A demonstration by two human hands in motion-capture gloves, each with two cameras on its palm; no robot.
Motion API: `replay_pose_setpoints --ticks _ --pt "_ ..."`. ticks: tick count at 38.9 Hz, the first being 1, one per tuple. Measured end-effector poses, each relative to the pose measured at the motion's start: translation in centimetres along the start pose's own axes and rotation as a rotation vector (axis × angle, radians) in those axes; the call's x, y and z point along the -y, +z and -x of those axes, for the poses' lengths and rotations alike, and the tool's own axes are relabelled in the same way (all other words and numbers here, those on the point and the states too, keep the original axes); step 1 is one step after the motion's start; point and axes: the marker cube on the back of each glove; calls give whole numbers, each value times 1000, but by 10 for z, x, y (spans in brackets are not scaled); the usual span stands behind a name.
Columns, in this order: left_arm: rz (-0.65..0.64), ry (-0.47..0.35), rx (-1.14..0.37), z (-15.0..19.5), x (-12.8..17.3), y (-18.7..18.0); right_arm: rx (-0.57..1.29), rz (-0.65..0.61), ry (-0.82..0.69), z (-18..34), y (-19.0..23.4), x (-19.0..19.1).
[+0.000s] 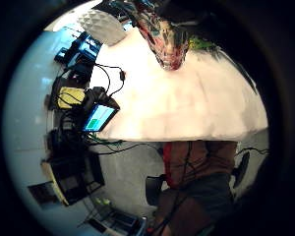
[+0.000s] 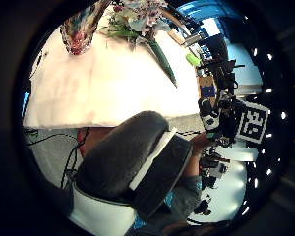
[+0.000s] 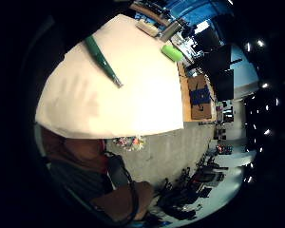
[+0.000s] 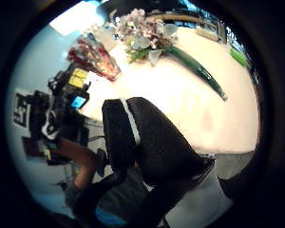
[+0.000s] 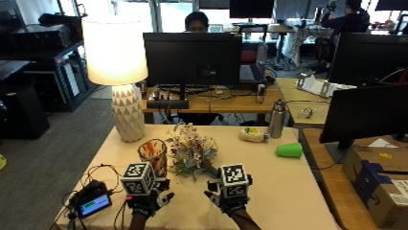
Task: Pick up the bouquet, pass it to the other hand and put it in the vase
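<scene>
A bouquet (image 5: 190, 152) of pale pink and white flowers with green leaves lies on the cream table (image 5: 287, 191). Its dark green stem (image 4: 199, 71) points toward the right side. Beside the flowers on the left stands a colourful glass vase (image 5: 153, 155), upright and holding no flowers. My left hand (image 5: 148, 199) hovers in front of the vase, fingers spread, holding nothing. My right hand (image 5: 228, 195) hovers near the stem end of the bouquet, fingers relaxed and apart from it. The left thumb side palm view shows the vase (image 2: 78, 29), the bouquet (image 2: 137, 17) and the other glove (image 2: 137, 162).
A lit lamp (image 5: 119, 62) stands at the back left. A green cup (image 5: 289, 150) lies on its side at the right, a metal bottle (image 5: 276, 119) and a small yellow-white object (image 5: 254, 135) behind it. A small screen device (image 5: 94, 205) with cables sits at the front left corner.
</scene>
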Motion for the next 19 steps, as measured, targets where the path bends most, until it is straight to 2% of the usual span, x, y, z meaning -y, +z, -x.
replay_pose_setpoints --ticks 19 --pt "37 -3 -11 0 3 0 12 14 -16 1 1 3"
